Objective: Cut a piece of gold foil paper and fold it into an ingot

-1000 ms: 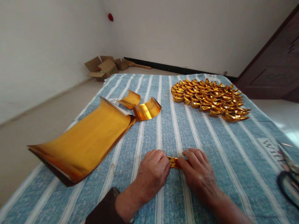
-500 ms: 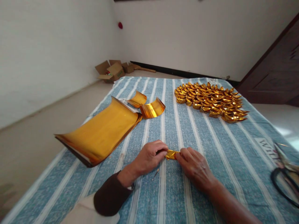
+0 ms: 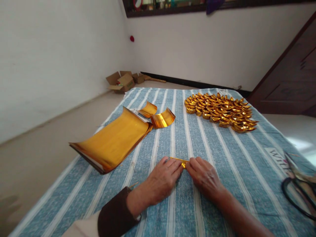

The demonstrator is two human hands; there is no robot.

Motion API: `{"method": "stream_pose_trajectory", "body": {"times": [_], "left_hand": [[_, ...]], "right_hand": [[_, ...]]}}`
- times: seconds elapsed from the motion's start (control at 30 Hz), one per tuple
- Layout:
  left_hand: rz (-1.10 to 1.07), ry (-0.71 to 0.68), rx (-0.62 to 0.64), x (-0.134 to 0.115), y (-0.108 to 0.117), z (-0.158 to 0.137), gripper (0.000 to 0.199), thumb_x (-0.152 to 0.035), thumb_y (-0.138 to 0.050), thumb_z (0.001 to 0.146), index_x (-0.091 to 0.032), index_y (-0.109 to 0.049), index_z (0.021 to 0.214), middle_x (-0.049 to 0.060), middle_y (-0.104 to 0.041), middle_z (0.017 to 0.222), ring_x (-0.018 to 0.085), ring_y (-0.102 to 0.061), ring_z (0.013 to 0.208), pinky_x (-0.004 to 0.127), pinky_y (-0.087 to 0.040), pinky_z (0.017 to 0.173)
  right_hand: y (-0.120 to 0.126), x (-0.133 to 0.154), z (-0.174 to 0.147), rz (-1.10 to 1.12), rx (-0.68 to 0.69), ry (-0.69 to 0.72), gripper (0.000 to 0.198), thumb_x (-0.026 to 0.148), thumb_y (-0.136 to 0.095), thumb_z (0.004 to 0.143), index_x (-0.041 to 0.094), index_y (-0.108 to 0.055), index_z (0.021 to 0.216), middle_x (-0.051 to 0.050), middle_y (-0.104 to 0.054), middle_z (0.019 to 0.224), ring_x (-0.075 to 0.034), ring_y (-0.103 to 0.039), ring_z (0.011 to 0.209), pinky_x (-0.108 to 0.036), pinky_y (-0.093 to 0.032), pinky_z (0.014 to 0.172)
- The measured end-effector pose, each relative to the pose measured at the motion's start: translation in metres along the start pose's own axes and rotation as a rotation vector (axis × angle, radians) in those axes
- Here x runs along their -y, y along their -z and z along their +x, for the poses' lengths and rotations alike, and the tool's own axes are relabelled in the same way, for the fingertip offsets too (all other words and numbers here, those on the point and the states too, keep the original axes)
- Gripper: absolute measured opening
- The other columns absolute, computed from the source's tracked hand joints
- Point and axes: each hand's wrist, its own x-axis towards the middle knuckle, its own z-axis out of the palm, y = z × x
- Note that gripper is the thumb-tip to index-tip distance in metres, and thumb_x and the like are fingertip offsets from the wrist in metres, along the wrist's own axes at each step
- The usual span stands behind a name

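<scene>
A small folded piece of gold foil paper [image 3: 182, 161] lies on the blue-and-white striped cloth [image 3: 222, 154] near me. My left hand [image 3: 163, 179] presses on its left end and my right hand [image 3: 203, 176] pinches its right end; most of the piece is hidden under my fingers. A stack of large gold foil sheets [image 3: 115, 140] lies curled to the left. Two short curled gold strips [image 3: 160, 119] sit just beyond it. A big cluster of finished gold folded ingots [image 3: 219, 111] covers the far right of the cloth.
Black-handled scissors [image 3: 297, 192] lie at the right edge of the cloth. Open cardboard boxes [image 3: 122, 80] stand on the floor in the far corner. A dark wooden door [image 3: 291, 75] is at the right. White walls close the room.
The camera has tilted up, showing more wall. My hands have pressed the gold piece flatter between the fingertips, so less of it shows.
</scene>
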Motion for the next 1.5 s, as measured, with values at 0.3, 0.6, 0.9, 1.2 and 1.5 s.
{"method": "stream_pose_trajectory", "body": {"times": [0.3,0.6,0.9,1.2,1.5], "left_hand": [[0.090,0.031,0.096,-0.004,-0.001,-0.001,0.025,-0.013,-0.044,0.095,-0.010,-0.058,0.116,0.013,-0.064,0.116,0.027,-0.057,0.109,0.047,-0.044,0.093],[0.075,0.060,0.081,-0.004,-0.007,-0.006,0.029,-0.012,-0.043,0.094,-0.012,-0.054,0.121,0.011,-0.063,0.121,0.026,-0.056,0.112,0.043,-0.043,0.092],[0.079,0.072,0.090,-0.005,-0.007,-0.004,0.034,-0.008,-0.045,0.090,-0.013,-0.053,0.122,0.012,-0.063,0.119,0.026,-0.055,0.112,0.042,-0.042,0.090],[0.065,0.091,0.082,-0.004,-0.006,-0.005,0.032,-0.007,-0.046,0.089,-0.015,-0.056,0.119,0.009,-0.062,0.124,0.025,-0.055,0.114,0.041,-0.041,0.091],[0.030,0.038,0.060,0.005,-0.008,-0.010,0.032,-0.008,-0.045,0.090,-0.014,-0.057,0.119,0.011,-0.063,0.124,0.027,-0.058,0.115,0.050,-0.041,0.097]], "right_hand": [[0.001,0.002,-0.004,-0.051,0.021,0.030,0.023,0.004,-0.045,0.091,0.018,-0.061,0.081,-0.005,-0.057,0.078,-0.020,-0.046,0.067,-0.033,-0.036,0.054],[0.003,0.010,-0.011,-0.065,0.016,0.071,0.023,0.006,-0.041,0.094,0.014,-0.061,0.087,-0.008,-0.059,0.084,-0.021,-0.049,0.072,-0.033,-0.041,0.058],[0.003,0.015,-0.016,-0.057,0.032,0.058,0.019,0.009,-0.052,0.092,0.009,-0.060,0.109,-0.014,-0.064,0.097,-0.023,-0.056,0.085,-0.036,-0.049,0.070],[-0.001,0.007,-0.028,0.006,-0.026,0.038,0.028,0.007,-0.042,0.093,0.009,-0.062,0.112,-0.016,-0.065,0.112,-0.023,-0.058,0.090,-0.037,-0.054,0.077],[-0.003,0.015,-0.027,-0.024,-0.012,-0.011,0.029,0.000,-0.046,0.087,0.005,-0.064,0.109,-0.019,-0.066,0.110,-0.025,-0.058,0.092,-0.038,-0.056,0.078]]}}
